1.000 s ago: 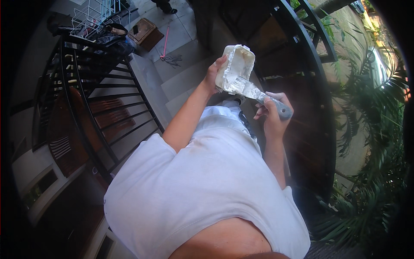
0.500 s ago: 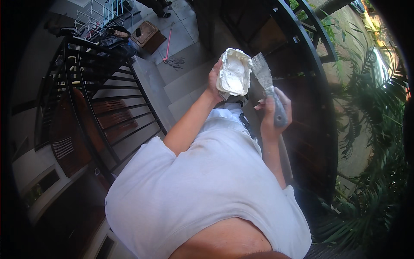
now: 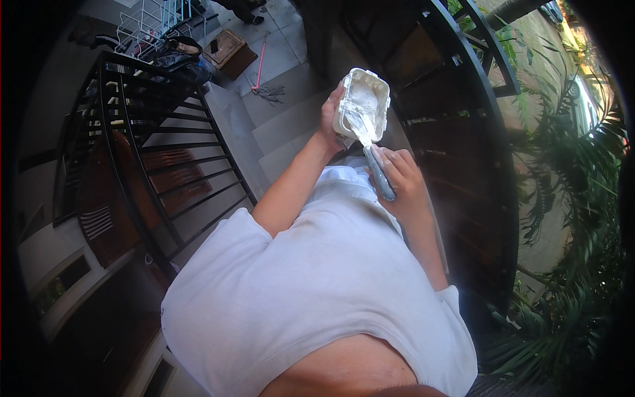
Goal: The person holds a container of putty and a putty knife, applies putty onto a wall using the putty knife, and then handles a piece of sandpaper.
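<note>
My left hand (image 3: 329, 116) grips a white rectangular tub (image 3: 381, 99) from its left side, held up at chest height with pale, pasty filler inside and smeared on its rim. My right hand (image 3: 397, 174) is closed on a putty knife (image 3: 379, 173) with a grey handle and a hole at its end. The knife's white-coated blade reaches into the lower part of the tub.
Black metal railings (image 3: 172, 142) flank the left, over brown slatted furniture (image 3: 173, 173). Steps (image 3: 268, 122) lead to tiles with a pink-handled mop (image 3: 259, 67), a brown box (image 3: 231, 59), a wire rack (image 3: 149, 26) and someone's legs (image 3: 239, 12). A dark gate (image 3: 463, 165) and palms (image 3: 569, 231) line the right.
The knife lifted out to the right of the tub half a second ago, and its blade is now back inside. My right hand has moved leftward and turned over since then.
</note>
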Demonstrator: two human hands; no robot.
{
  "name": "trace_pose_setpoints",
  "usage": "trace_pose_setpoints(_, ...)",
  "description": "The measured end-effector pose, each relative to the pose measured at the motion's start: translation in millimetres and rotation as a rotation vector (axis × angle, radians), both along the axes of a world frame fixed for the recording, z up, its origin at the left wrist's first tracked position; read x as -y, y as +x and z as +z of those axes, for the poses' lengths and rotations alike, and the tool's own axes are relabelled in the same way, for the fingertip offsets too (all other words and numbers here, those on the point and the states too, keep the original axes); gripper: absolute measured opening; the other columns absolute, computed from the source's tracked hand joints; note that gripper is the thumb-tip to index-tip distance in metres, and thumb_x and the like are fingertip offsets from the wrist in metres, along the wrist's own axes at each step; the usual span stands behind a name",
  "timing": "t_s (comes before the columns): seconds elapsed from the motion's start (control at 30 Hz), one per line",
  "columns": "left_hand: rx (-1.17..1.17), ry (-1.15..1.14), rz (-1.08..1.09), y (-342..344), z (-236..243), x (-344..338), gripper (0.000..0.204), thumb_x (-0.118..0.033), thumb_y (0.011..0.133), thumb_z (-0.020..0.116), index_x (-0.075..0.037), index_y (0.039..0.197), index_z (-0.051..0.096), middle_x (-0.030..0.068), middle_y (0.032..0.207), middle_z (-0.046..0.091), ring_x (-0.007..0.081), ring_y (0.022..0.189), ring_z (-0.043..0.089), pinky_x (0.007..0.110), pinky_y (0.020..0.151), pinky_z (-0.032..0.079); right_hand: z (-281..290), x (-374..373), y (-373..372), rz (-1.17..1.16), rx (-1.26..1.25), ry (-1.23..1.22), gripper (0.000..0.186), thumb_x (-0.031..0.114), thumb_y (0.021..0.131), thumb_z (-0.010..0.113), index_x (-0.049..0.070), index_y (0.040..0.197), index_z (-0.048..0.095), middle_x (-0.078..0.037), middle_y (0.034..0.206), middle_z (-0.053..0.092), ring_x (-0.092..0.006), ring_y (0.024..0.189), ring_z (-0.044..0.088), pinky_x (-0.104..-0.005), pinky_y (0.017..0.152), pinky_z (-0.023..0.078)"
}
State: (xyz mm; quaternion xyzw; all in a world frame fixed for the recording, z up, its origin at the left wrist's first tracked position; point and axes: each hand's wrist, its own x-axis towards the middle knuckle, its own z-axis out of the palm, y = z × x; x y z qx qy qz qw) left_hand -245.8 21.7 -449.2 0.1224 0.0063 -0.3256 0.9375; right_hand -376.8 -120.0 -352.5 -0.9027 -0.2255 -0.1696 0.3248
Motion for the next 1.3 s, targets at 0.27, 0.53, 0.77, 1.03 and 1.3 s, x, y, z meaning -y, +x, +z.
trace_pose_setpoints(0.27, 0.053, 0.097, -0.003, 2, -7, -1, 0.055, -0.050, 0.096, 0.046, -0.008, 0.129, 0.054, 0.0145, 0.118, 0.065, 0.0279, 0.104, 0.066, 0.045, 0.090, 0.056, 24, 6, -4, 0.144, -0.067, -0.139, 0.046, 0.008, 0.074, 0.079, -0.007, 0.113, 0.061, -0.015, 0.096, 0.062, -0.0263, 0.083, 0.058, -0.0342, 0.070, 0.052)
trace_pose_setpoints(0.53, 0.013, 0.099, 0.052, 7, -13, 0, 0.057, -0.051, 0.095, 0.045, -0.007, 0.130, 0.053, 0.0150, 0.118, 0.065, 0.0287, 0.104, 0.066, 0.045, 0.089, 0.056, 28, 28, -11, 0.173, -0.070, -0.082, 0.040, 0.004, 0.072, 0.079, -0.006, 0.108, 0.064, -0.014, 0.091, 0.064, -0.0250, 0.077, 0.060, -0.0326, 0.065, 0.052)
trace_pose_setpoints(0.77, -0.032, 0.078, 0.081, 9, -12, -1, 0.060, -0.054, 0.095, 0.046, -0.007, 0.132, 0.051, 0.0160, 0.119, 0.063, 0.0298, 0.105, 0.065, 0.047, 0.090, 0.055, 24, 36, 8, -0.005, -0.015, 0.105, 0.038, -0.003, 0.073, 0.076, -0.003, 0.110, 0.066, -0.016, 0.097, 0.068, -0.0296, 0.081, 0.066, -0.0357, 0.068, 0.053)
trace_pose_setpoints(1.03, -0.010, 0.040, 0.128, 12, -19, 5, 0.056, -0.051, 0.098, 0.041, -0.007, 0.131, 0.053, 0.0157, 0.122, 0.063, 0.0313, 0.108, 0.064, 0.048, 0.091, 0.055, 18, 12, 5, 0.098, -0.085, -0.109, 0.041, 0.008, 0.077, 0.076, -0.006, 0.113, 0.062, -0.014, 0.100, 0.062, -0.0263, 0.085, 0.060, -0.0341, 0.072, 0.053)
trace_pose_setpoints(1.3, -0.007, 0.144, 0.160, 16, -14, -5, 0.056, -0.051, 0.096, 0.045, -0.007, 0.130, 0.052, 0.0146, 0.119, 0.063, 0.0305, 0.107, 0.064, 0.047, 0.093, 0.054, 31, 36, 15, 0.028, 0.039, -0.001, 0.042, -0.001, 0.072, 0.077, -0.003, 0.112, 0.065, -0.015, 0.096, 0.066, -0.0276, 0.078, 0.064, -0.0348, 0.065, 0.053)
